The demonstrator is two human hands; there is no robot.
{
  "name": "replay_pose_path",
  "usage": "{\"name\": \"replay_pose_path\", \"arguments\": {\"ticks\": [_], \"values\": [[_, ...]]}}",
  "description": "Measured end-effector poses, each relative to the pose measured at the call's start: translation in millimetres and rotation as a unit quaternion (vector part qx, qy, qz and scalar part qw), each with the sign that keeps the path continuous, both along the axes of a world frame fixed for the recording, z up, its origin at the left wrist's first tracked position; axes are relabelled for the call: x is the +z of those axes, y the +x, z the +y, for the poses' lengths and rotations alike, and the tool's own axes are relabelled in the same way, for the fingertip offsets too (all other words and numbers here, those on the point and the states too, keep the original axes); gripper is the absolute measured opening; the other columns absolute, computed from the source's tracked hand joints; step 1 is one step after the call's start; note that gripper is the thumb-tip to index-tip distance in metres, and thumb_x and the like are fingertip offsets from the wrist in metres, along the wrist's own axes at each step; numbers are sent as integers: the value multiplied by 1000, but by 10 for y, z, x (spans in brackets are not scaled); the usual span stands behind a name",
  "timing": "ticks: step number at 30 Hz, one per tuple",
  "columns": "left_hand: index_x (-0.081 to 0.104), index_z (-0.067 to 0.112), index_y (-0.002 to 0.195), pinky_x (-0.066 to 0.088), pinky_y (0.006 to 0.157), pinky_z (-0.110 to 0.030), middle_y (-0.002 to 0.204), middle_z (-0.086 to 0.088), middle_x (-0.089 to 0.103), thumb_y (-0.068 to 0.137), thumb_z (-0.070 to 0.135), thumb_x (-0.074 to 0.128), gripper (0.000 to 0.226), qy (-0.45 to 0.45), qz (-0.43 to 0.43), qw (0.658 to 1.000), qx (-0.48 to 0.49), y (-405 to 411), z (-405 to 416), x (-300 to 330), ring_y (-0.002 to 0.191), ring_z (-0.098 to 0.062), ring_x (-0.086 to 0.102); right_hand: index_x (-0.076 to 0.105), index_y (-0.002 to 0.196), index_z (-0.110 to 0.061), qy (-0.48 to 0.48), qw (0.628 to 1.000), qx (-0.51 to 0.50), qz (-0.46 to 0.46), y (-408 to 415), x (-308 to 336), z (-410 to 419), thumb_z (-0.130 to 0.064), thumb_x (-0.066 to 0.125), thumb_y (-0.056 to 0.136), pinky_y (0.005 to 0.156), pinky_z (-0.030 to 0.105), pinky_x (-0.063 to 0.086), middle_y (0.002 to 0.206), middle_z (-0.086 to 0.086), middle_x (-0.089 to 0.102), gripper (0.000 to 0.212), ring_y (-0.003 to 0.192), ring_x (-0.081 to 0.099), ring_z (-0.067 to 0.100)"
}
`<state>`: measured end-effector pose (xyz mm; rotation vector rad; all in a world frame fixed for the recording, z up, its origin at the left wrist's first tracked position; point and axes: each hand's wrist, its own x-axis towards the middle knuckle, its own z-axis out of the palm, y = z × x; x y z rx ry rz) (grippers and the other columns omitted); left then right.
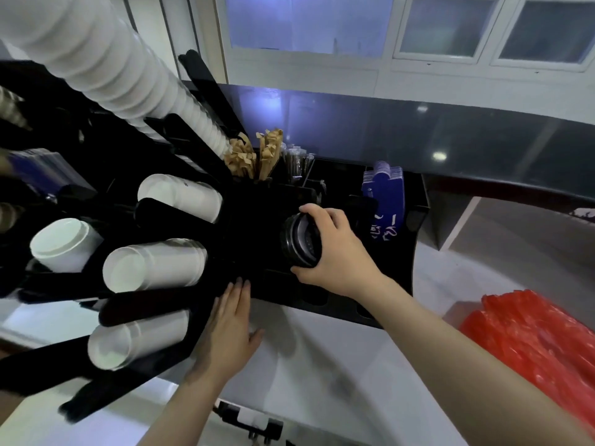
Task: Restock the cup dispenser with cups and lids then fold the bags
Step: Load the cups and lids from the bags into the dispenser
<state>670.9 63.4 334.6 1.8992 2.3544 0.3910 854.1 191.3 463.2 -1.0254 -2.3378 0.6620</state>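
White tabletop [322, 349] carries the black cup dispenser [264, 220], which fills the left and middle of the view. Its slots hold white cup stacks [154, 268] lying on their sides, mouths toward the camera; one long stack [112, 75] angles up to top left. The rear bins hold brown packets [241, 157], wrapped sticks [294, 162] and blue sleeves [384, 185].

Red plastic bags [531, 342] sit at the right on the tabletop, well apart from both hands and not yet folded.

Right hand [335, 249]: grip closed around a stack of black lids [299, 241], fingers over the top rim and thumb beneath, held at a lid slot on the dispenser's right side. Likely feeding them in; can't tell how deep they're seated.

Left hand [230, 333]: grip open, palm flat, holding nothing, fingertips touching the dispenser's front edge. Probably bracing the unit so it doesn't slide under the push.
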Motion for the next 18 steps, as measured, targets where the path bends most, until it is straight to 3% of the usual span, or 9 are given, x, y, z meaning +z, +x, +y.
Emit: {"name": "replay_pose_path", "arguments": {"ticks": [3, 6, 10, 14, 16, 18], "values": [[4, 9, 153, 2, 118, -34, 161, -6, 1, 81, 68, 52, 104, -72, -21, 997, 28, -66, -101, -191, 148, -19, -2, 26, 139, -39, 14, 1000, 16, -19, -351, -13, 25, -37, 83, 60, 87, 25, 40, 136, 2, 30, 97, 116, 46, 26], [-1, 9, 153, -2, 118, -32, 161, -9, -3, 81, 78, 37, 106, -122, -1, 992, 32, -90, -156, -333, 148, -20, -6, 22, 141, -37, 30, 996, 39, -75, -673, -58, 66, -38, 82, 62, 91, 37, 48, 137, 8, 30, 99, 117, 45, 33], [-6, 8, 152, -4, 119, -33, 161, -10, -8, 59, 92, -3, 124, -144, 36, 989, 17, -104, -156, -315, 148, -22, -10, 18, 143, -33, 48, 980, 49, -187, -995, -183, 148, -35, 81, 66, 86, 48, 51, 138, 14, 27, 100, 119, 40, 42], [-11, 10, 151, -7, 117, -32, 160, -9, -14, 83, 78, 27, 104, -145, 22, 989, 28, -101, -176, -345, 147, -21, -13, 15, 146, -28, 80, 953, 22, -292, -1184, -344, 198, -38, 81, 67, 89, 46, 45, 138, 19, 27, 104, 122, 36, 43], [-12, 10, 151, -7, 117, -32, 160, -9, -15, 83, 78, 23, 103, -141, 31, 989, 28, -90, -183, -331, 147, -21, -14, 14, 147, -25, 105, 938, 16, -329, -1235, -428, 201, -44, 80, 68, 96, 46, 39, 137, 20, 31, 105, 124, 33, 41], [-9, 9, 151, -5, 117, -34, 160, -9, -13, 73, 84, 4, 109, -126, 42, 991, 29, -70, -183, -338, 147, -23, -12, 13, 149, -23, 106, 931, 16, -350, -1274, -503, 196, -48, 78, 68, 101, 46, 33, 138, 20, 32, 106, 127, 31, 40]]}}
